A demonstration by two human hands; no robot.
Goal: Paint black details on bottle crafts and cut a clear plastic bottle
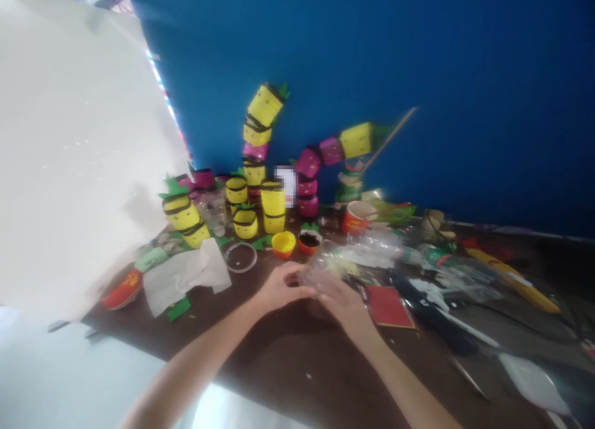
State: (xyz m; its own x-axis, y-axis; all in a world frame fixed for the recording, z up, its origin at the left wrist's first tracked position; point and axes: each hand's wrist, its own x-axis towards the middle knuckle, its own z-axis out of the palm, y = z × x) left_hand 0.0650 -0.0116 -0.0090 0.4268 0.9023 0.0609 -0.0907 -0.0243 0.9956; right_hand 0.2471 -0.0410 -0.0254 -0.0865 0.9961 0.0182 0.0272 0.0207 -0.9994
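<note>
Both of my hands meet over the middle of the dark brown table (pixel 297 367). Between them is a clear plastic piece (pixel 320 271), blurred, which looks like part of a bottle. My left hand (pixel 283 286) curves round its near left side, thumb and fingers bent toward it. My right hand (pixel 341 302) holds it from the right, fingers partly hidden. Just beyond stand a small yellow-lined cup (pixel 283 244) and a cup with dark contents (pixel 309 239). A clear ring-shaped piece (pixel 240 258) lies to the left of them.
Stacked yellow and magenta cups (pixel 264 106) rise at the back by the blue wall. White cloth (pixel 186 274) and a red cup (pixel 123 289) lie left. Rightward are plastic bottles (pixel 381 246), a red square (pixel 388 306), a dark tool (pixel 432 320) and a metal rod (pixel 469 376).
</note>
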